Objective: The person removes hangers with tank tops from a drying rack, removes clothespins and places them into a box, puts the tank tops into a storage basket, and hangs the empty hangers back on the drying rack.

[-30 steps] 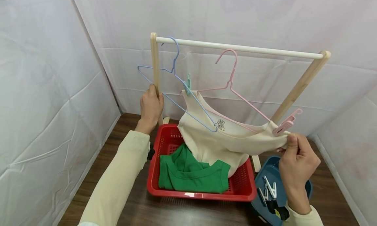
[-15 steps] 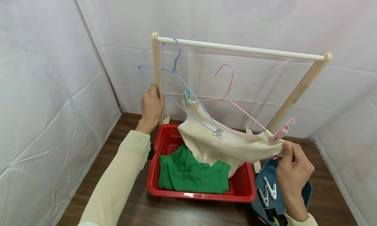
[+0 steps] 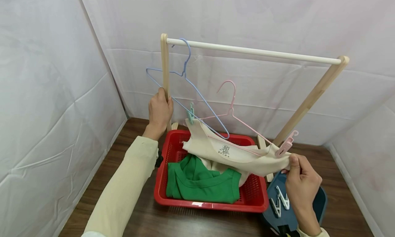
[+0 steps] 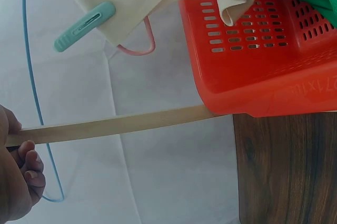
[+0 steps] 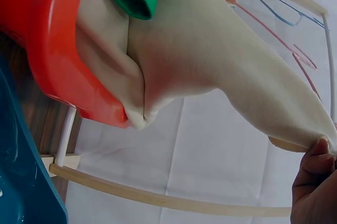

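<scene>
Taking the red basket [image 3: 213, 206] as the middle of the dial, my left grip [image 3: 159, 110] is wrapped round the rack's wooden post [image 3: 165, 65] between ten and eleven o'clock. My right grip [image 3: 303, 180], at three o'clock, pinches one shoulder of a cream top [image 3: 240, 158] between thumb and fingers. The top slants across the basket, its other shoulder up at eleven o'clock, with lower folds down inside the red walls. The pink hanger [image 3: 231, 110] sits inside the top — its hook, at twelve o'clock, is below the white rod [image 3: 253, 51] and apart from it. A green clip [image 3: 190, 114] is on the eleven o'clock shoulder; a pink clip [image 3: 284, 149] is on the other, between two and three, just beside my right grip. The blue hanger [image 3: 184, 72] hangs at the ten o'clock end of the rod. A green garment [image 3: 203, 187] lies bunched in the basket, towards six o'clock. At four o'clock a blue tray [image 3: 321, 199] holds loose clips [image 3: 285, 204] — all of it over a dark wood-grain bench [image 3: 222, 223].
</scene>
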Demonstrator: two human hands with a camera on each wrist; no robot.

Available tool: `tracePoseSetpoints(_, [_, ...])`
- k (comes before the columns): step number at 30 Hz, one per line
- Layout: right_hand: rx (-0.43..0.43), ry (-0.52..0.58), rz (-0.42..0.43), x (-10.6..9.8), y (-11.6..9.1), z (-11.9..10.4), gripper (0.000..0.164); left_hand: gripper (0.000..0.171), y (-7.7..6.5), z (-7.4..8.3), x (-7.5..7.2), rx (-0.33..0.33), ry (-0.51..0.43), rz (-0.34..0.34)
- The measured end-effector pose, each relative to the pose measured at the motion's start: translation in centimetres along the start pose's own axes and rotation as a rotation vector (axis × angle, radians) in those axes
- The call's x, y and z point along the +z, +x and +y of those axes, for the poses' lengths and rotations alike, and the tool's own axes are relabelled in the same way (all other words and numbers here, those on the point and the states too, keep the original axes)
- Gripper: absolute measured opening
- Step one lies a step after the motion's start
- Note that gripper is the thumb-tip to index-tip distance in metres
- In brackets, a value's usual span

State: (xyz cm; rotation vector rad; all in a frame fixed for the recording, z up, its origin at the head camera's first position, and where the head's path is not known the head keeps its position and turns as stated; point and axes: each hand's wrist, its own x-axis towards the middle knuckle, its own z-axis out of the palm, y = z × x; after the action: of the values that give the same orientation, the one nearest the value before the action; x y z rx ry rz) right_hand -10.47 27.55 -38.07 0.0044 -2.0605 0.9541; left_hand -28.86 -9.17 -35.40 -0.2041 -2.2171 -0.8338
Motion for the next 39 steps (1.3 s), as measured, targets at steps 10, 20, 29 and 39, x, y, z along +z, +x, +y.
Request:
tracePoseSetpoints(10, [0.022,0.002,0.004,-0.1,-0.7,0.7,0.014,0.016,-0.1,0.0,-0.1,-0.013,0.001,-0.001])
tracePoseSetpoints(20, [0.081,0.016,-0.017,-0.4,-1.6,1.4,0.016,0.016,-0.1,0.0,-0.2,-0.016,-0.001,-0.004])
tracePoseSetpoints(29, [0.139,0.047,-0.036,-0.9,-2.3,1.5,0.017,0.016,-0.1,0.0,-0.2,-0.02,0.002,-0.005])
tracePoseSetpoints(39, [0.087,0.05,-0.041,-1.5,-3.0,2.3,0.017,0.018,-0.1,0.1,-0.2,-0.022,-0.003,-0.005])
